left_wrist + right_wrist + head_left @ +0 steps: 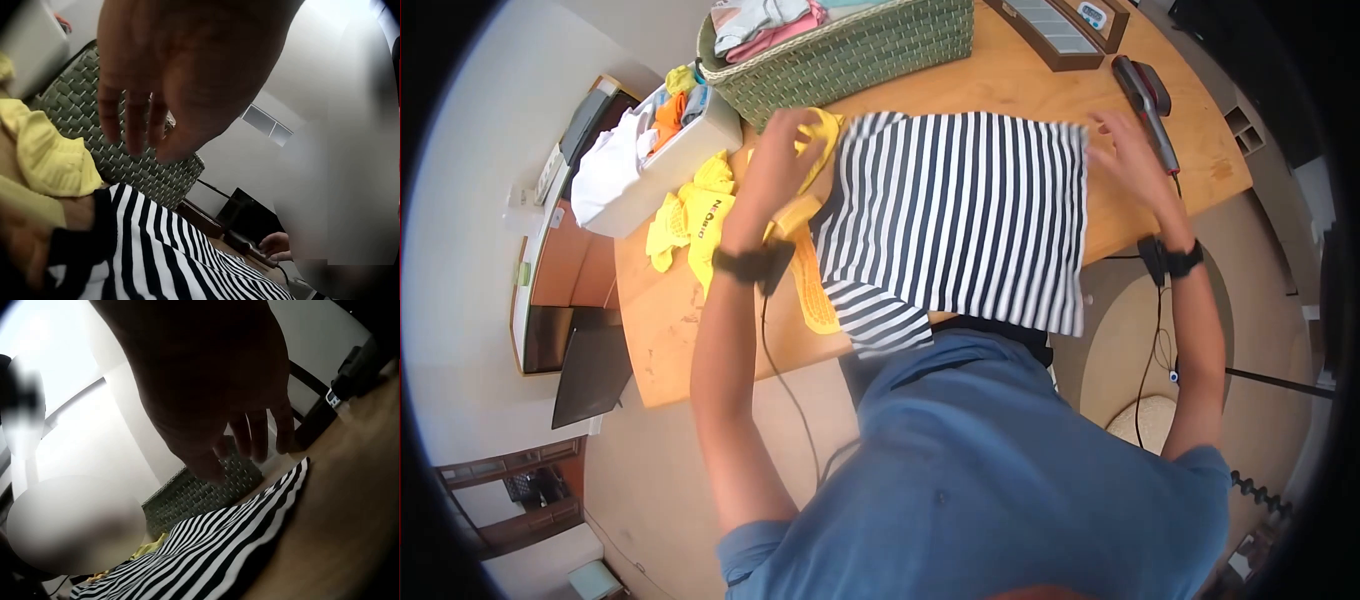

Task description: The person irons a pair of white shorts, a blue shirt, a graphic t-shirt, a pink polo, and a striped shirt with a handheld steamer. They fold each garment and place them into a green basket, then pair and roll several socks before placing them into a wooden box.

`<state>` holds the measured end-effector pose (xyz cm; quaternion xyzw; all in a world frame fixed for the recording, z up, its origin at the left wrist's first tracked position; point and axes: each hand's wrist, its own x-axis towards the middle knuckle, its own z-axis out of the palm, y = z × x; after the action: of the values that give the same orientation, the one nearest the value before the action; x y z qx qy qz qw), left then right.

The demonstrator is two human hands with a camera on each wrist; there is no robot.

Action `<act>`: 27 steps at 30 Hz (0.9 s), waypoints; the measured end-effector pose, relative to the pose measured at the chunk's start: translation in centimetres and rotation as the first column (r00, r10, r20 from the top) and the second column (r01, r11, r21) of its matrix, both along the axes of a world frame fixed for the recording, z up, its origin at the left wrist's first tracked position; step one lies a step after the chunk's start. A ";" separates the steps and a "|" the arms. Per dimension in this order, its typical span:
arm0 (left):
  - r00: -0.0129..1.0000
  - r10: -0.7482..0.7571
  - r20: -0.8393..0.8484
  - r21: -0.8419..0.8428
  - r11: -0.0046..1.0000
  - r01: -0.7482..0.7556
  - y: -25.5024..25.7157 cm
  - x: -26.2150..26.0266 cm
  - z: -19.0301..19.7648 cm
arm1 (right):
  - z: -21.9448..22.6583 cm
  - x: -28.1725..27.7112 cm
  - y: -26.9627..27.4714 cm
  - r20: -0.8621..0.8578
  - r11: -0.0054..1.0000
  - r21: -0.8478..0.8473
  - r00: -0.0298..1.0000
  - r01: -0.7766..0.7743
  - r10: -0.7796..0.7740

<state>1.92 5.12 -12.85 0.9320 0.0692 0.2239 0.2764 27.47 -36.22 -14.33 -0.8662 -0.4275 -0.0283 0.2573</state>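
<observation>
A black-and-white striped garment (965, 210) lies spread over the table's front part, one striped sleeve (885, 315) hanging toward the person. My left hand (785, 165) hovers by its upper left corner, over a yellow item of clothing (825, 150). In the left wrist view, the left hand (194, 81) has loose fingers pointing down, with nothing between them. Past the upper right corner is my right hand (1135, 160), fingers spread. The right wrist view shows the right hand (212, 400) above the striped cloth (231, 531), apart from it and holding nothing.
A green woven basket (850, 65) of clothes stands at the back. Left of it is a white bin (720, 125) with clothing. Yellow socks (705, 220) with lettering lie nearby. A compartment box (1050, 30) and a dark handheld device (1145, 105) with a cord are at the right.
</observation>
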 end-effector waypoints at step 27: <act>0.853 -0.324 -0.410 -0.323 0.926 0.196 -4.3 -6.0 0.8 | -4.1 -12.5 -3.4 0.036 0.807 -0.257 0.830 -0.531 0.557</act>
<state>-4.12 0.81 -12.08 0.9125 0.0340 -0.0525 0.4042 15.02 -39.58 -18.39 -0.7285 -0.6715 0.0500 0.1259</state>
